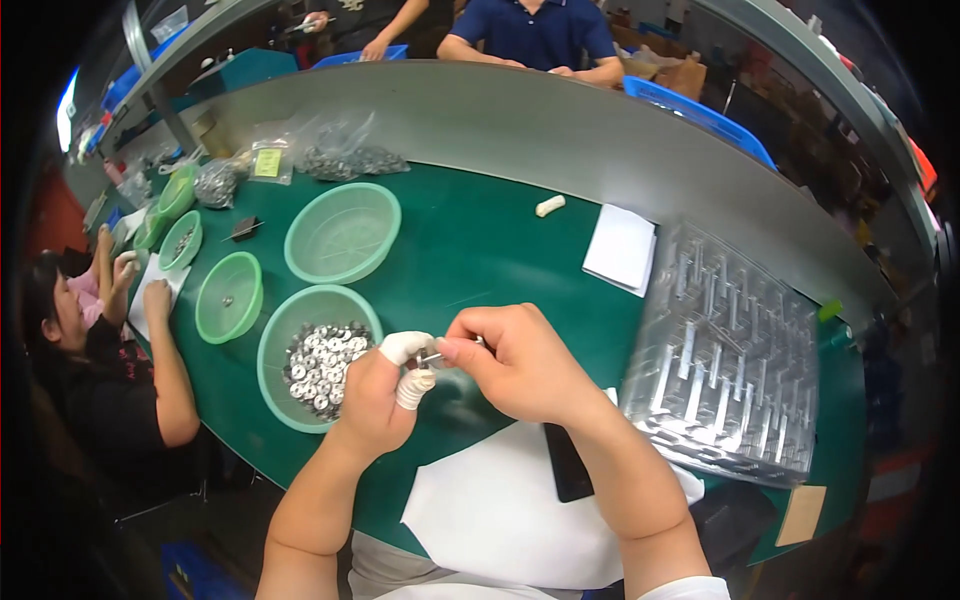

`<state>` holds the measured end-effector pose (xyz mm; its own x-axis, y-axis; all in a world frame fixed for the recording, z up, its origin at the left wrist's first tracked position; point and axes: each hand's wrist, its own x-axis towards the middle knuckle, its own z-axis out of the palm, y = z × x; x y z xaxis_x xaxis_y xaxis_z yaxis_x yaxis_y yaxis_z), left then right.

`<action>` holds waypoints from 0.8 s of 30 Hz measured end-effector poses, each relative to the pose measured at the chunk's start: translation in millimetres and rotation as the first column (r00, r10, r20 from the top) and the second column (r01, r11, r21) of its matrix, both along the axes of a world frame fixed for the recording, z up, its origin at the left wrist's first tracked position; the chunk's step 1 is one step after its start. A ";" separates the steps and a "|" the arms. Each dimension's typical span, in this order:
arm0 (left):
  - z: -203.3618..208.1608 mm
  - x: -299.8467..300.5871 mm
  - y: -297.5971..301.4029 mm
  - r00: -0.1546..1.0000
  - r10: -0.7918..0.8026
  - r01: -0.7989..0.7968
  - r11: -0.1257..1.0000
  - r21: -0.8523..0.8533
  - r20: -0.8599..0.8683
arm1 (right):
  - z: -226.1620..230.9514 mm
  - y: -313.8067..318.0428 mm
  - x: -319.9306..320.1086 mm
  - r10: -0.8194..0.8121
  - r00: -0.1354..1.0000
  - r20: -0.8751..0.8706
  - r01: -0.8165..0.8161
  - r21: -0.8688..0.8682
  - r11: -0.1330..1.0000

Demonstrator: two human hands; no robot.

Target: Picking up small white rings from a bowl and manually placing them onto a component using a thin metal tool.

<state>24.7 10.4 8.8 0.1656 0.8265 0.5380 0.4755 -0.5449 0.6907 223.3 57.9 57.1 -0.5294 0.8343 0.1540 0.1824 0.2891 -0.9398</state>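
Observation:
My left hand (378,400), with white finger covers on its thumb and a finger, pinches a small metal part (428,358). From the other side my right hand (520,362) meets it, thumb and forefinger closed on a thin metal end of the same piece. Its exact shape is too small and partly covered to make out. Just left of my left hand stands a light green basin (274,384), its bottom covered by many small round silvery parts (322,372). Beneath my hands lie a white sheet (470,490) and a black phone-like slab (570,470), partly behind my right forearm.
Clear plastic trays (720,350) with rows of slots stand at right, beside white papers (620,248). More green basins (343,232) and bagged metal parts (350,160) line the left and back. A co-worker (110,370) sits at left; others are beyond the grey partition (520,130).

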 end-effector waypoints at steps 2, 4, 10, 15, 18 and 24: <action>-2.4 -2.3 -0.9 1.000 -0.010 0.010 1.000 0.003 -0.004 | -1.9 -2.6 -6.3 0.013 1.000 -0.016 -0.013 0.020 1.000; -4.7 -3.0 -0.9 0.992 -0.038 0.046 0.997 -0.062 0.122 | -5.0 -5.4 -10.1 -0.027 0.999 -0.036 0.033 0.174 0.984; -8.6 -6.4 -0.3 0.969 -0.026 0.058 0.990 -0.126 0.245 | -12.3 -8.3 -17.2 -0.089 0.996 0.000 0.080 0.440 0.895; -13.3 -0.6 -1.1 0.933 -0.026 0.081 0.987 -0.141 0.359 | -12.4 -14.0 -21.4 -0.088 0.996 -0.028 0.092 0.314 0.945; -18.5 -3.0 -2.5 0.846 -0.051 0.223 0.938 -0.265 0.531 | -19.4 -12.9 -23.6 -0.114 0.993 -0.035 0.118 0.413 0.903; -16.4 -6.1 -1.0 0.828 -0.104 0.282 0.926 -0.249 0.551 | -7.7 -8.2 -16.8 -0.036 0.994 -0.105 0.063 0.270 0.961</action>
